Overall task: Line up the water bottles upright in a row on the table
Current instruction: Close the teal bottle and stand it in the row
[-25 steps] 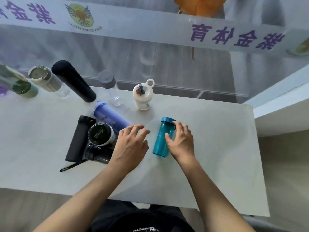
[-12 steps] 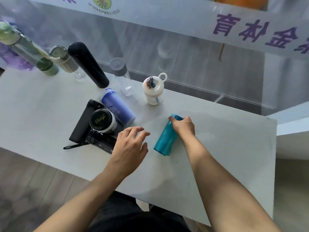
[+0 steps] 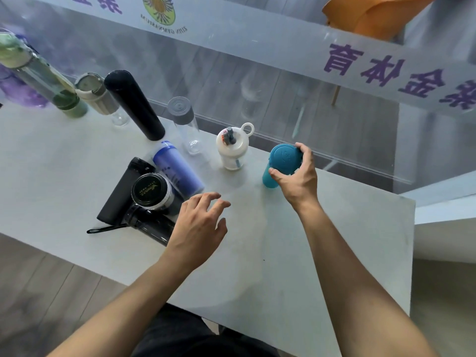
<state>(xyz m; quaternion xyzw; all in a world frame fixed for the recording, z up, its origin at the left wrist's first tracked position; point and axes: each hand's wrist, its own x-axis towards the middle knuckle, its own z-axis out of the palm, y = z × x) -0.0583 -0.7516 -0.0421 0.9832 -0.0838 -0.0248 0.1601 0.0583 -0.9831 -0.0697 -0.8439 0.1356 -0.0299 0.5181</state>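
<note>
The right hand (image 3: 296, 176) grips the teal bottle (image 3: 279, 163) around its cap, fingers and thumb wrapped on the lid, and holds it upright at the table's (image 3: 334, 240) far edge, at 3 o'clock from the white loop-lid bottle (image 3: 233, 149). Whether its base rests fully on the surface cannot be told. The left hand (image 3: 198, 228) hovers with fingers spread and grasps nothing, at 3 o'clock from the pile of lying bottles: blue (image 3: 177, 168), black flask (image 3: 123, 194), steel-capped jar (image 3: 150, 191). Risk: the teal bottle stands close to the far edge, so a tilted release could topple it there or into the white bottle. The left hand's reach could roll the heaped bottles.
</note>
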